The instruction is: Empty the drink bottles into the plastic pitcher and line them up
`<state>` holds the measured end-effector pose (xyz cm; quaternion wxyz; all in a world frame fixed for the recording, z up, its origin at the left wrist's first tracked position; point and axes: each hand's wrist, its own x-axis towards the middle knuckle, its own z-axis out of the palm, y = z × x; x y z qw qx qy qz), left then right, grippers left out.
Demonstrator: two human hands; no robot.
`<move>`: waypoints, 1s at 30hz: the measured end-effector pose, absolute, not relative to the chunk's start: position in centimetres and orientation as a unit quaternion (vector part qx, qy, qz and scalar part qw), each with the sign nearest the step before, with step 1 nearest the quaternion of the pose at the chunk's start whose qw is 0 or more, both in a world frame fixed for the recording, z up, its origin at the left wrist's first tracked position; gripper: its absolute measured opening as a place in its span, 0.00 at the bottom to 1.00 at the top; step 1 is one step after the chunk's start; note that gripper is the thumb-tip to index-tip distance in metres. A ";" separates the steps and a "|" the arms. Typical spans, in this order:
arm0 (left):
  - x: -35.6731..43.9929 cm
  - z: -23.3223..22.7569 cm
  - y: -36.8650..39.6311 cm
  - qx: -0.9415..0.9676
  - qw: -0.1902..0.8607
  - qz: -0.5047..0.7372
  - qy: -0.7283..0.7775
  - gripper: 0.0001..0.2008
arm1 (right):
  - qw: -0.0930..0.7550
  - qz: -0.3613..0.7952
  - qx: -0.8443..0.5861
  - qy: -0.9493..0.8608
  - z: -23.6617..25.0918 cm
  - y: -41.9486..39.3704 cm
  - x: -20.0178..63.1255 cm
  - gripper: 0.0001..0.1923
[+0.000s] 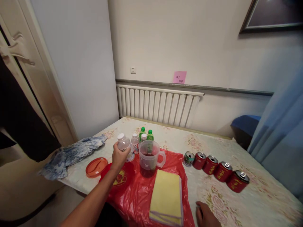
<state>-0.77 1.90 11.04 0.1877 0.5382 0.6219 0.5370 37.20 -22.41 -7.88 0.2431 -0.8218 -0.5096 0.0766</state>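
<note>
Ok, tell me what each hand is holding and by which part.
The left hand grips a clear white-capped bottle around its body. The right hand holds nothing; it rests on the table.

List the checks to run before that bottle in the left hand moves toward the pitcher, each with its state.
1. Grip: left hand wraps the clear bottle - ok.
2. Bottle cap: white cap on - not ok for pouring.
3. Pitcher: upright, lidless, dark liquid low - ok.
4. Orange lid: lies apart on the table - ok.
5. Right hand: rests on the table, holds nothing - ok.
6. Bottle contents: cannot tell.
</note>
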 end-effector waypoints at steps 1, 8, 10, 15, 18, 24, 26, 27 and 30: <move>-0.6 11.1 0.6 0.545 0.201 0.540 0.609 0.34 | 0.243 0.075 -0.822 -0.510 -7.8 -22.5 37.1 0.25; 2.6 7.9 -7.9 0.563 0.363 0.539 0.511 0.34 | 0.272 0.046 -0.809 -0.519 -7.7 -22.8 36.9 0.24; 3.8 6.7 -9.8 0.544 0.422 0.526 0.500 0.37 | 0.293 0.037 -0.799 -0.524 -7.8 -22.9 36.9 0.23; 6.3 4.7 -13.8 0.536 0.494 0.486 0.483 0.35 | 0.322 0.032 -0.788 -0.524 -8.1 -23.1 36.9 0.22; 7.2 3.9 -15.5 0.538 0.522 0.457 0.478 0.35 | 0.336 0.031 -0.785 -0.520 -7.9 -23.2 36.7 0.21; 8.0 2.7 -17.1 0.582 0.545 0.403 0.450 0.35 | 0.412 0.103 -0.787 -0.449 -6.3 -22.8 36.9 0.20; 8.2 2.9 -17.5 0.601 0.558 0.375 0.433 0.36 | 0.448 0.143 -0.787 -0.399 -5.1 -22.5 36.6 0.19; 8.3 3.1 -17.8 0.609 0.561 0.363 0.427 0.35 | 0.462 0.162 -0.782 -0.385 -4.3 -22.3 36.2 0.19; 8.7 3.8 -18.5 0.634 0.561 0.335 0.414 0.33 | 0.500 0.233 -0.726 -0.411 -1.2 -22.1 33.7 0.22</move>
